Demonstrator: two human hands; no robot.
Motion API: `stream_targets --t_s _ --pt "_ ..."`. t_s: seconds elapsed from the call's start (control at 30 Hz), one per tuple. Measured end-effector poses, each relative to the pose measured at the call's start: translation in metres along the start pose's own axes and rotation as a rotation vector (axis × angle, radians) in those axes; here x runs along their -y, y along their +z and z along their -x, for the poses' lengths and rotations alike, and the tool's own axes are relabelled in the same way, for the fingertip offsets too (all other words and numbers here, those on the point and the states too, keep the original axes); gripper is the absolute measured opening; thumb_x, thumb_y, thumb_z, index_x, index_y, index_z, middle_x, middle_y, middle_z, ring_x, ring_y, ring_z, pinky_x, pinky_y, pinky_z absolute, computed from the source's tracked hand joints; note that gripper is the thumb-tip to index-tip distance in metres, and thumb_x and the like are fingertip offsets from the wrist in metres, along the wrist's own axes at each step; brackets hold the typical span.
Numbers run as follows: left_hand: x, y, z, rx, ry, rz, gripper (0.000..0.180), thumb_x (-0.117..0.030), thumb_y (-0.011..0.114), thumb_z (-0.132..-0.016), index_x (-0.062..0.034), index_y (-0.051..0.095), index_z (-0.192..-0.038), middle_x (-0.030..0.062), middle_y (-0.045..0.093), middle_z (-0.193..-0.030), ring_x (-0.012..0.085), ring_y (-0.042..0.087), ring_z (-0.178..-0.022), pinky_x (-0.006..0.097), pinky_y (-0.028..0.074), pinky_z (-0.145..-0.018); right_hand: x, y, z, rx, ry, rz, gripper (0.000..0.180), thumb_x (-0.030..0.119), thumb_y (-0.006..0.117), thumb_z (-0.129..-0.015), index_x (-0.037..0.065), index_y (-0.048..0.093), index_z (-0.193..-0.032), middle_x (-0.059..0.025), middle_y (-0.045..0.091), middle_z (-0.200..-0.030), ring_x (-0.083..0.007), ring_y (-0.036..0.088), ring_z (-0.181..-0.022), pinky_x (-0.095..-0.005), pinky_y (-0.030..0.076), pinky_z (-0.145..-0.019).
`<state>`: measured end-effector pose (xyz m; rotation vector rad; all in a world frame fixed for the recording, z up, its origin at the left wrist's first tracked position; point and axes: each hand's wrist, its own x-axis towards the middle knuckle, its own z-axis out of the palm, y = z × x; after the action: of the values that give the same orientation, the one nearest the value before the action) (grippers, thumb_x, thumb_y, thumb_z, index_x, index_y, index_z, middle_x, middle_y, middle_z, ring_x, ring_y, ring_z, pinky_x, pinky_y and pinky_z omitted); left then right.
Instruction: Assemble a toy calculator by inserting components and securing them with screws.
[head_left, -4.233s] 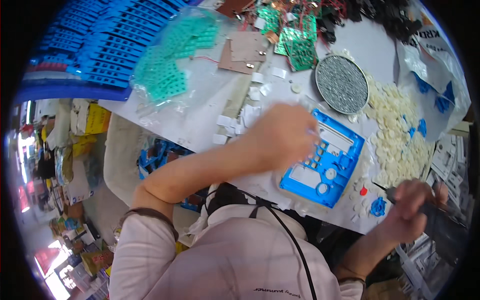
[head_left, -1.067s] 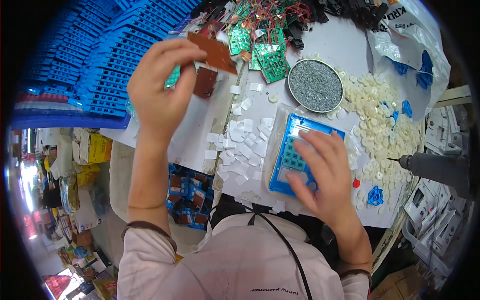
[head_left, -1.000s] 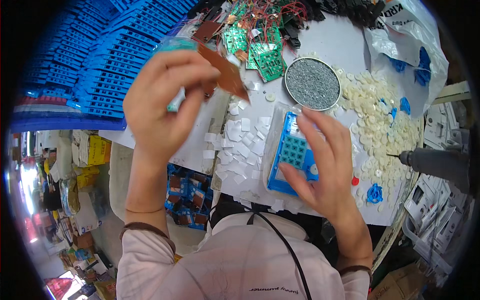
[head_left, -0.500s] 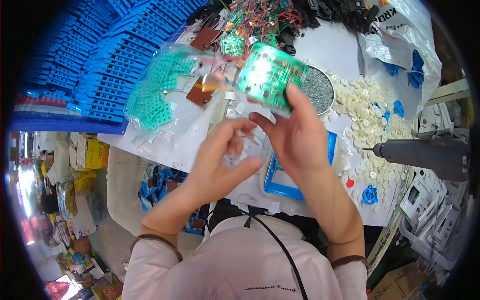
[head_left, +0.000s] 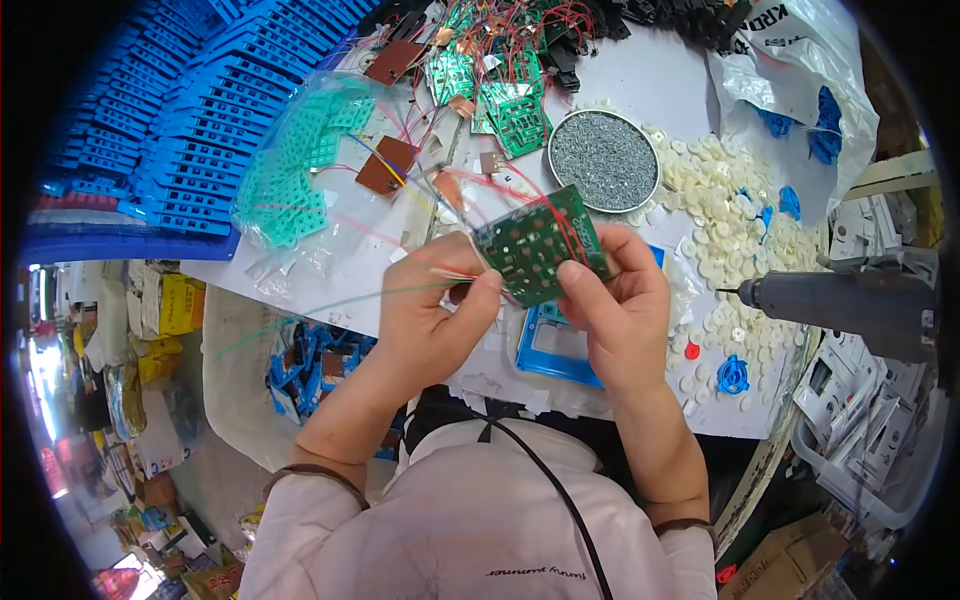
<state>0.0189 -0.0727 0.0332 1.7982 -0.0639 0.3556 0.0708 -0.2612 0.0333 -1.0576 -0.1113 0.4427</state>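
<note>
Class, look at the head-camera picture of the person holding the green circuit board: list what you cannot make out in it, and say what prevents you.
- Blue plastic frame: mostly hidden behind both hands, head view.
- Green circuit board: edges covered by the left hand and right hand; components too small.
- Grey power screwdriver: rear lost at the dark fisheye rim.
- Round tray of grey screws: single screws too small.

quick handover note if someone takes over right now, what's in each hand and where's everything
Left hand: pinches the left edge of the green circuit board, held above the table.
Right hand: grips the board's right side, thumb on its face.
Thin red wires trail from the board toward the pile of boards at the back.
Blue frame lies on the table under the hands, no board in it yet.
Round tin of screws behind; white buttons to the right; electric screwdriver hangs at far right, untouched.
Left to do: board not yet seated or screwed.
</note>
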Motion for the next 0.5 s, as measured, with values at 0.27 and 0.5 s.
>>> stream_targets --t_s 0.27,0.5 --pt "-0.014 -0.001 -0.001 -0.09 0.495 -0.311 0.022 0.006 0.065 -0.082 0.0018 0.075 -0.102 0.0161 0.069 -0.101 0.0226 0.068 -0.083 0.029 0.054 -0.069 -0.029 0.018 -0.001 -0.115 0.248 -0.485 0.021 0.012 0.066 -0.099 0.003 0.057 -0.117 -0.0081 0.07 -0.095 -0.014 0.068 -0.069 -0.0262 0.057 -0.059" --pt "-0.004 -0.016 -0.004 -0.089 -0.03 0.466 0.035 -0.012 0.062 -0.088 -0.0002 0.065 -0.121 0.0153 0.061 -0.119 0.0177 0.062 -0.089 0.032 0.051 -0.08 -0.038 0.009 -0.009 0.061 0.445 -0.757 0.02 0.024 0.055 -0.105 0.006 0.064 -0.109 -0.0038 0.07 -0.089 -0.013 0.068 -0.07 -0.0267 0.051 -0.057"
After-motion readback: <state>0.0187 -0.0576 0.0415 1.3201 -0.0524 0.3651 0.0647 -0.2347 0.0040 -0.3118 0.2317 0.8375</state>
